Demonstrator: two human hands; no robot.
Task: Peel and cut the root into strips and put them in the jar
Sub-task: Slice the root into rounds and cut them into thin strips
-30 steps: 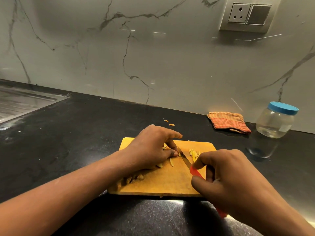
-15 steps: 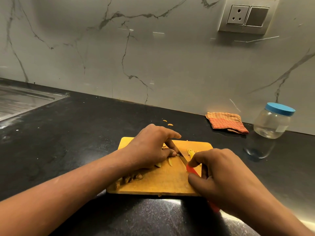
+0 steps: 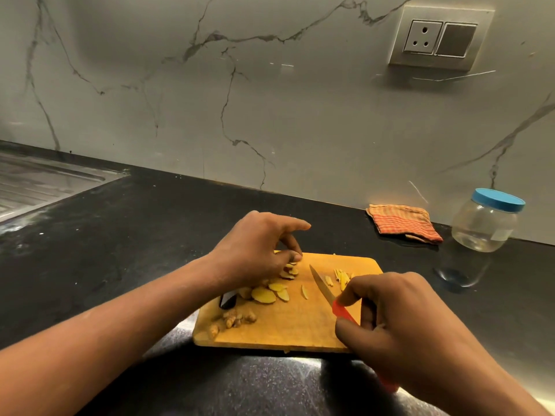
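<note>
While our right hand (image 3: 399, 325) grips the knife (image 3: 322, 285), our left hand (image 3: 252, 250) curls fingers (image 3: 289, 240) over root slices (image 3: 263, 294), hold unclear; jar (image 3: 483, 226) label blurred.

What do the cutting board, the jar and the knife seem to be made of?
Cutting board: probably wood or bamboo; matte yellow-brown surface, rounded corners. Jar: clear, see-through wall, plastic or glass, I cannot tell which; its blue lid looks like plastic. Knife: grey, slightly shiny blade, likely steel; smooth bright red handle, likely plastic.
</note>
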